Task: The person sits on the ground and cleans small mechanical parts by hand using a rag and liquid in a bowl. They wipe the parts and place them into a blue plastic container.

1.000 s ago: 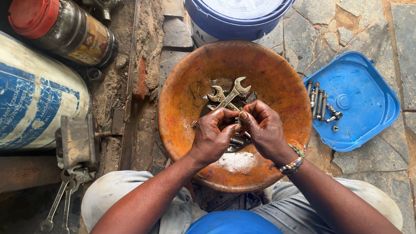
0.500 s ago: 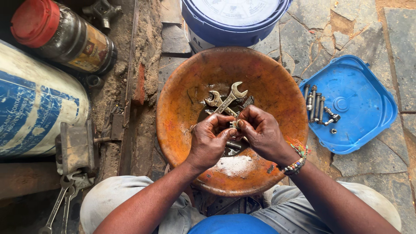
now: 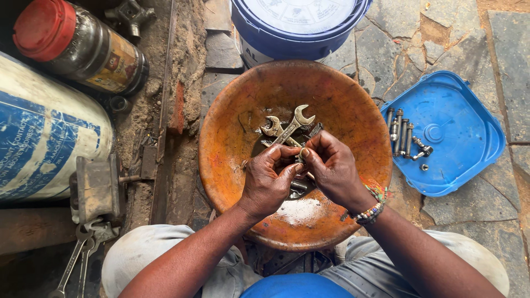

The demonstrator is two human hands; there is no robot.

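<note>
Both hands (image 3: 301, 171) have drawn closer together, pinching one small metal part (image 3: 301, 160) above two spanners (image 3: 287, 129) in the orange bowl (image 3: 232, 116)

Both arms are bare from the wrist up to the frame's lower edge, with no sleeves showing. The left hand (image 3: 269, 182) wears nothing. The right hand (image 3: 331, 168) has a beaded bracelet (image 3: 371, 211) around its wrist, strung in white, blue, red and green beads in more than one strand. Pale grey, dusty trousers (image 3: 138, 251) cover both knees
</note>
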